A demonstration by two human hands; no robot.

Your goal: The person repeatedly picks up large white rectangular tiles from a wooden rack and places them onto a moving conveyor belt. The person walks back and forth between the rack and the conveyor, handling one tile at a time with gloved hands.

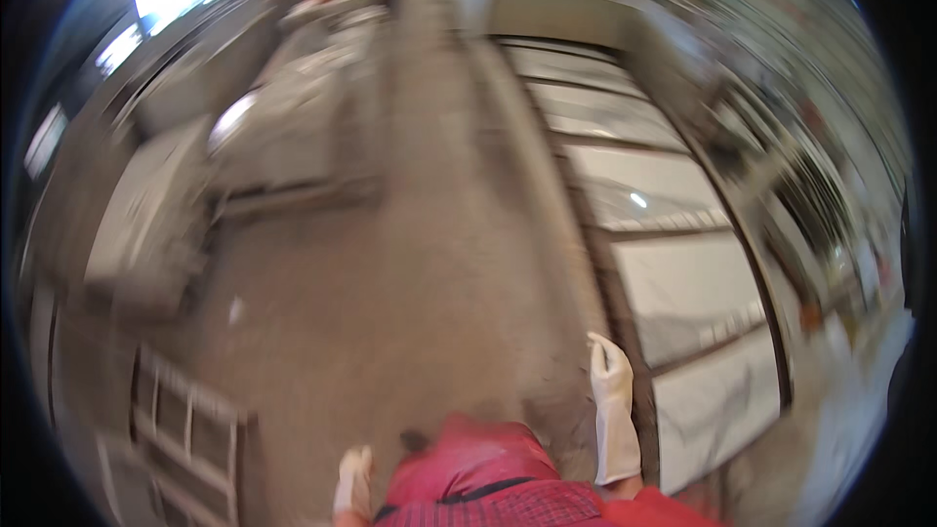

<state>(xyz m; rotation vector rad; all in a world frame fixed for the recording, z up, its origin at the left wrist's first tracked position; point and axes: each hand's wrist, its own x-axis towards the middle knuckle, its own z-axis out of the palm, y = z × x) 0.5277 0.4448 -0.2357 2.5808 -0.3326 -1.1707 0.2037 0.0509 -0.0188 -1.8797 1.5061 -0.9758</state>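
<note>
My right hand point(610, 366), in a long white glove, hangs beside the inner edge of a long bed of slabs. Its fingers are bent in toward the thumb, and whatever may lie between them is hidden. The closest slabs are a white marbled slab point(720, 405) and another pale slab point(688, 283) just beyond it. Low at my left side is my left hand point(354, 476), also in a pale glove. Motion smears its fingers, and it appears apart from any object. A dark red apron point(473, 454) covers my front.
Brown floor point(390, 283) stretches ahead between the slab bed's long rail point(547, 205) and bulky pale stacks point(293, 127) on the left. A ladder-like metal frame point(185, 420) stands at the near left. Blurred racks point(810, 205) line the far right.
</note>
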